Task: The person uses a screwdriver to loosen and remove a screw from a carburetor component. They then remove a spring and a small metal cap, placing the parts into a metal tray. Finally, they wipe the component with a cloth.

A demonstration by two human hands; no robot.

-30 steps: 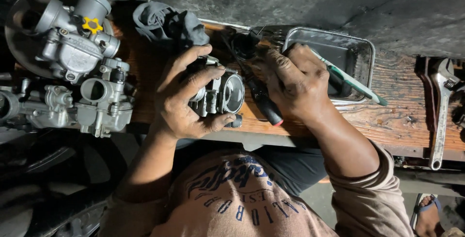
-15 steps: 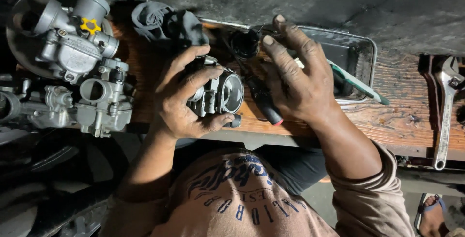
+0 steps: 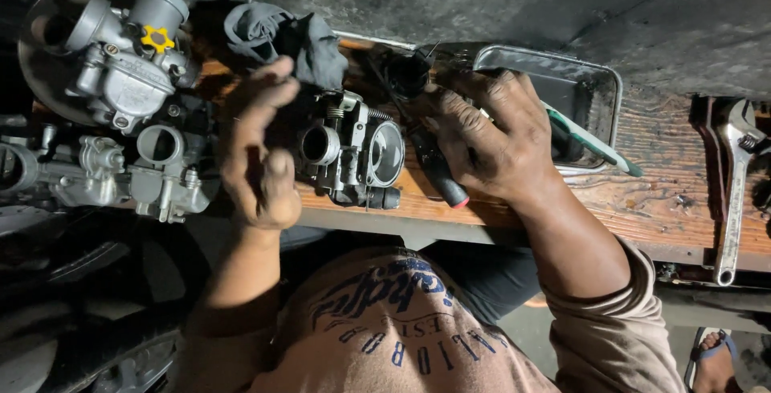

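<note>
Between both hands, the carburetor point(image 3: 351, 152) sits on the wooden table point(image 3: 642, 200), touched by neither grip. Just left, the left hand point(image 3: 257, 152) hovers open and empty. Right hand point(image 3: 490, 136) rests spread, holding nothing, over a screwdriver point(image 3: 438, 176).

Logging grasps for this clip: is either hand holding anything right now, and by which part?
Nothing is clearly held. The left hand is lifted open beside the carburetor, off it. The right hand lies spread over tools by the metal tray; any grip beneath is hidden.
</note>
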